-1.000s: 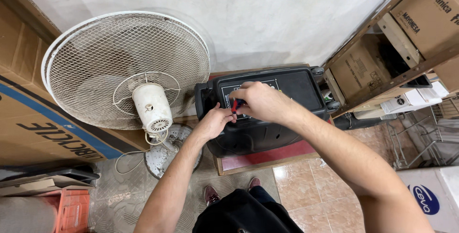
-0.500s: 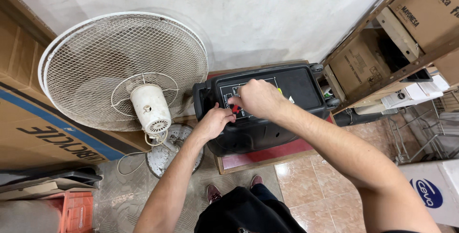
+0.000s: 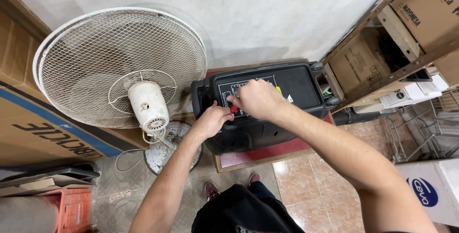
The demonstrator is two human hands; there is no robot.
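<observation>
here, a black portable speaker point(image 3: 267, 113) with a flat control panel on top stands on a low red-topped wooden platform point(image 3: 267, 154), just right of a white pedestal fan point(image 3: 122, 68) and against a pale wall point(image 3: 267, 18). compared with half a second ago, the scene has barely changed: both hands remain on the speaker's top, and the small red piece point(image 3: 234, 109) between them now shows a little more clearly. the right hand point(image 3: 258, 99) lies over the middle of the panel, fingers curled down and pinching at the red piece; whether it truly grips it cannot be told. the left hand point(image 3: 213, 120) rests on the speaker's near left edge, fingers bent around the rim, thumb pointing toward the red piece, just beside the right hand. the speaker is boxy, with rounded corners, white markings on the panel, a small yellow sticker by the right knuckles, and wheels at the far right corner.

left of the fan leans a large cardboard box point(image 3: 28, 123) with a blue stripe. at right, wooden shelving point(image 3: 392, 65) holds more cardboard boxes. the floor is tiled.
</observation>
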